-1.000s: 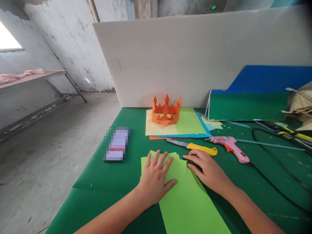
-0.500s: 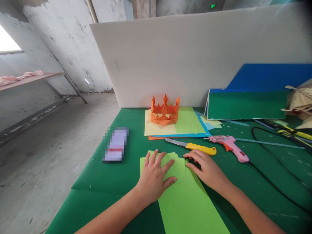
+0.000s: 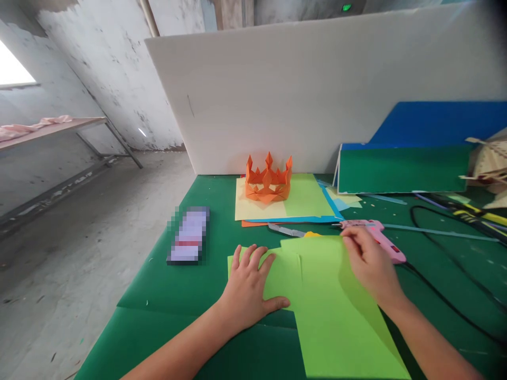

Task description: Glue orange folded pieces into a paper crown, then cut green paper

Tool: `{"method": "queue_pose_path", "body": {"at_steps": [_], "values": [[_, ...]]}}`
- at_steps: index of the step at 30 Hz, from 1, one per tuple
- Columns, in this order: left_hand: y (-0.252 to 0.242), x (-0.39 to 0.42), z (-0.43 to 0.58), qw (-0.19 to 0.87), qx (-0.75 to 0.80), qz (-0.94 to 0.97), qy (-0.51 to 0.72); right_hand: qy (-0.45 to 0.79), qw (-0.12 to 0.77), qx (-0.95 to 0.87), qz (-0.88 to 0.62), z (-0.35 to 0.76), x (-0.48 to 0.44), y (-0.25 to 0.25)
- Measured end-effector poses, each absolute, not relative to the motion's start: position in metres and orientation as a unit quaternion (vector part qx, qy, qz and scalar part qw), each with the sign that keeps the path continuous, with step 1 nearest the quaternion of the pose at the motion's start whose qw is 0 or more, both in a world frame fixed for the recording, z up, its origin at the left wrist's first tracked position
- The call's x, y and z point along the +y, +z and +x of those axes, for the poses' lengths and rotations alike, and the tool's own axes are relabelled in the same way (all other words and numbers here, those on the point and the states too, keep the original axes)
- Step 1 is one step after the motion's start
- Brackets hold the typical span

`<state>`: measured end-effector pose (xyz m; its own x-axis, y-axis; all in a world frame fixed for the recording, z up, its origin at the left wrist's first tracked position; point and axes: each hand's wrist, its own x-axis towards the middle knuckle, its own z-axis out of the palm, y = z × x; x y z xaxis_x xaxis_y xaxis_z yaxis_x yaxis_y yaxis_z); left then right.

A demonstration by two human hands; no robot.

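Observation:
My left hand (image 3: 250,287) lies flat with fingers spread on a smaller piece of light green paper (image 3: 283,277), pressing it to the table. Pinched at its top right corner by my right hand (image 3: 366,261) is a larger sheet of light green paper (image 3: 336,311), lifted a little at that corner. The larger sheet overlaps the right part of the smaller piece. Just beyond it lies a utility knife (image 3: 287,230), its yellow handle mostly covered by the sheet. A pink hot glue gun (image 3: 390,245) sits partly behind my right hand.
An orange paper crown (image 3: 268,184) stands on a stack of coloured paper (image 3: 304,195) at the back. A blurred phone (image 3: 189,235) lies at the left. The glue gun's black cord (image 3: 443,295) runs right. A white board (image 3: 277,100) rises behind the green table (image 3: 166,327).
My right hand has closed on the larger green sheet and drawn it right, uncovering more of the smaller piece and covering the knife handle. My left hand has stayed nearly in place.

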<state>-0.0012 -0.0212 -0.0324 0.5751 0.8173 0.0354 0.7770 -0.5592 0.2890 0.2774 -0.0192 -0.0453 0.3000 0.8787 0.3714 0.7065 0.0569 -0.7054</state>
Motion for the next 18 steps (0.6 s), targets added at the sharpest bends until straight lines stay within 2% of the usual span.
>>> {"method": "queue_pose_path", "body": {"at_steps": [3,10,14,18], "values": [[-0.033,-0.021,-0.001,0.115,0.457,0.876,0.101,0.050,0.542,-0.492,-0.680,0.293,-0.015,-0.041],[-0.031,-0.019,-0.002,0.114,0.464,0.871,0.115,0.061,0.662,-0.336,-0.667,0.308,-0.011,-0.043],[-0.031,-0.020,-0.005,0.110,0.453,0.878,0.109,0.104,0.675,-0.301,-0.665,0.315,-0.011,-0.051],[-0.030,-0.020,-0.005,0.117,0.449,0.879,0.110,0.167,0.615,-0.386,-0.667,0.318,-0.016,-0.056]]}}
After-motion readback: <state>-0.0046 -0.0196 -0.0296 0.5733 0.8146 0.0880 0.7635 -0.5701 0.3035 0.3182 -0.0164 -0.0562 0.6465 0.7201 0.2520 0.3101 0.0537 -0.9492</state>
